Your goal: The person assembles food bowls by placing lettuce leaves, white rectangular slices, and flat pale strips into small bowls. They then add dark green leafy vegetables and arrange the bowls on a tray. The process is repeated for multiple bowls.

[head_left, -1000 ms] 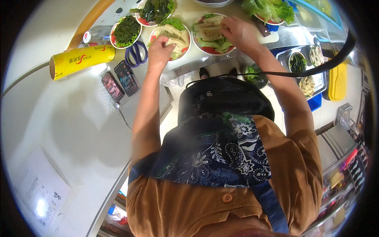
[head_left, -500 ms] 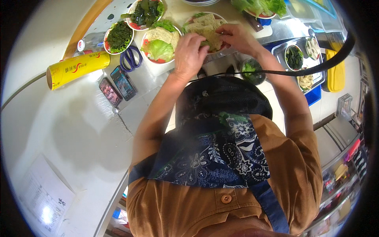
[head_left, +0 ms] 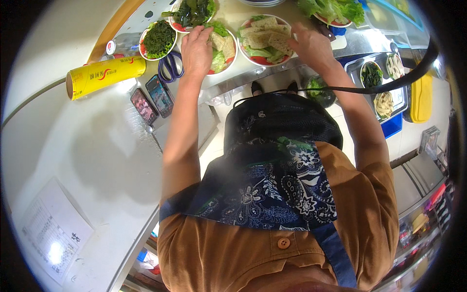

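Observation:
My left hand [head_left: 196,54] reaches over the left side of a bowl [head_left: 236,54] holding lettuce and beige, spongy-looking slices [head_left: 224,45]. Its fingers look loosely extended and hide part of that bowl. To the right stands another bowl [head_left: 258,62] with several of the same beige slices [head_left: 265,38] over lettuce and red pieces. At its right rim is my right hand [head_left: 314,47], fingers slightly bent and apart; whether they touch the rim is unclear. Behind my left hand are a bowl of dark seaweed [head_left: 192,12] and one of chopped greens [head_left: 158,39].
Left of the bowls lie purple-handled scissors [head_left: 170,67], two phones [head_left: 159,96] and a yellow cling-film box [head_left: 106,77]. Leafy lettuce [head_left: 335,10] sits at the back right. A tray [head_left: 400,92] with small bowls stands far right; a dark strap [head_left: 379,88] crosses my right arm.
My hands have moved apart: the left has gone leftward from the slices to the left bowl, the right to the rim of the other bowl. The view has shifted slightly.

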`<move>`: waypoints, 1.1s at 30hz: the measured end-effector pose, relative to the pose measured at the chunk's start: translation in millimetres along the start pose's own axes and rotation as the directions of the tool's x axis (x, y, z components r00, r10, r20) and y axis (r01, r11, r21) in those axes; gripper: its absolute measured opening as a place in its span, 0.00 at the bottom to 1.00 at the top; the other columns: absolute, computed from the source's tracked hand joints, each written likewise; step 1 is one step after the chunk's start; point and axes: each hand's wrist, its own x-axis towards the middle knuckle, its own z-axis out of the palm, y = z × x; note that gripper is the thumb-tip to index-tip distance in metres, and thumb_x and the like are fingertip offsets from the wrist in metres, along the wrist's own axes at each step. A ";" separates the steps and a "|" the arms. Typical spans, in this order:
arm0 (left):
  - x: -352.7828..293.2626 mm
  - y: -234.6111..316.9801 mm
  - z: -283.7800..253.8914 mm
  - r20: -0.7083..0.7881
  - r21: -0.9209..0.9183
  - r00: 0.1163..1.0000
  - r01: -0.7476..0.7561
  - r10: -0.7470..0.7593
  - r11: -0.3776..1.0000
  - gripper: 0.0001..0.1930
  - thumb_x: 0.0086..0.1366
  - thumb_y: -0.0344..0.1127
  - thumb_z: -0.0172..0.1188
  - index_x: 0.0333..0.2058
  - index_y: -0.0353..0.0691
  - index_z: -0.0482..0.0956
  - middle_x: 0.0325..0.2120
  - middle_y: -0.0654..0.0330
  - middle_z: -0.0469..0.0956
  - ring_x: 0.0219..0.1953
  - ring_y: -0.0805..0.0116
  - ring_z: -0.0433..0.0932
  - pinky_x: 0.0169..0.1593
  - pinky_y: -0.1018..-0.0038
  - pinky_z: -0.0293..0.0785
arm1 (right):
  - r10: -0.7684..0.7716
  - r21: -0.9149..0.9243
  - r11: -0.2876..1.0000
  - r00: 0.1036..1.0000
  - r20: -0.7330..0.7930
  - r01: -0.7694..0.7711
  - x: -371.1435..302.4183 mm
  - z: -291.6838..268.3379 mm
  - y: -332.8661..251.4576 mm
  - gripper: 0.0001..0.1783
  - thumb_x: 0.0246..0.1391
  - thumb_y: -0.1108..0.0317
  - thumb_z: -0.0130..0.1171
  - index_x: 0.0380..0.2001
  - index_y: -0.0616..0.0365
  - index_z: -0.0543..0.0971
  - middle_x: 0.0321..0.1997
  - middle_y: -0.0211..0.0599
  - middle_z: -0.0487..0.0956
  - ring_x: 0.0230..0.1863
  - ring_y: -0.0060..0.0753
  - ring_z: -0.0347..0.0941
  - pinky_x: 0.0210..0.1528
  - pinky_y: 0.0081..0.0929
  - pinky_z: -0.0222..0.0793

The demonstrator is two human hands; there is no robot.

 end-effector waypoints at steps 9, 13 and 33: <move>4.2 -10.1 -12.6 0.168 0.005 0.985 0.024 -0.024 1.000 0.10 0.51 0.26 0.61 0.34 0.37 0.73 0.34 0.55 0.74 0.41 0.53 0.73 0.44 0.61 0.70 | -0.143 0.109 0.980 0.972 -0.184 0.165 3.9 -5.4 -10.7 0.11 0.50 0.62 0.59 0.34 0.54 0.74 0.22 0.45 0.78 0.26 0.52 0.76 0.27 0.42 0.71; -10.8 -25.5 -18.4 0.032 -0.258 0.984 0.176 -0.173 0.950 0.09 0.51 0.24 0.59 0.32 0.37 0.71 0.37 0.54 0.74 0.38 0.51 0.74 0.41 0.63 0.72 | -0.088 0.355 0.927 0.991 -0.101 0.118 3.5 -3.7 -14.3 0.09 0.50 0.63 0.59 0.31 0.55 0.76 0.23 0.43 0.78 0.26 0.53 0.76 0.27 0.41 0.71; -49.9 67.3 -23.6 0.049 -0.799 0.981 0.150 -0.186 0.582 0.16 0.58 0.17 0.55 0.44 0.34 0.64 0.54 0.47 0.64 0.56 0.58 0.66 0.58 0.64 0.65 | -0.177 0.917 0.207 0.909 0.377 -0.340 29.7 21.1 -79.4 0.20 0.46 0.68 0.64 0.43 0.62 0.75 0.31 0.36 0.80 0.35 0.25 0.76 0.35 0.25 0.72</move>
